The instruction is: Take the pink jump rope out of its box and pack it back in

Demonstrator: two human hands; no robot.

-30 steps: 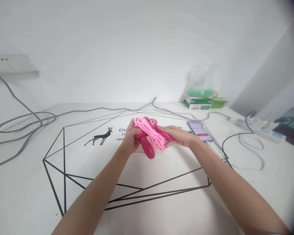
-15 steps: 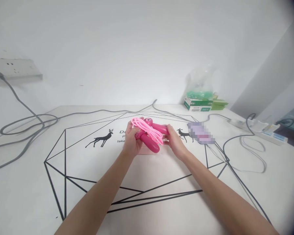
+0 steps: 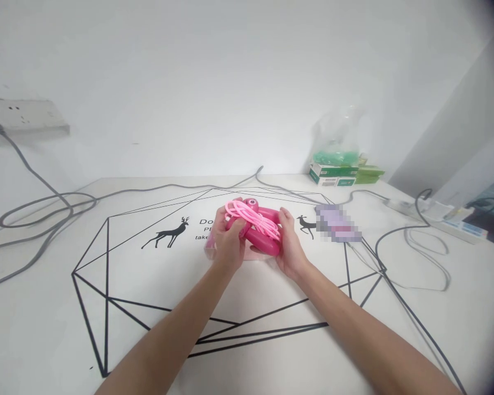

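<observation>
Between my hands is a jump rope with two dark pink handles (image 3: 262,242) and a bundled light pink cord (image 3: 255,218). My left hand (image 3: 229,238) is closed round the left ends of the handles, its thumb on top by the cord. My right hand (image 3: 290,241) is closed at the other side, its fingers round the right ends of the handles. Beneath the rope, a pinkish see-through box (image 3: 209,249) rests on the table mat; my hands and the rope cover most of it.
A purple phone-like thing, blurred out (image 3: 336,222), lies right of my hands with a cable. Green and white boxes (image 3: 333,175) and a plastic bag (image 3: 337,137) stand at the wall. Grey cables (image 3: 45,214) run along the left and back; a power strip (image 3: 456,227) is at right.
The handles have drawn together to lie nearly side by side. My right hand has come lower and closer round their ends; my left hand has shifted slightly right, showing more of the box.
</observation>
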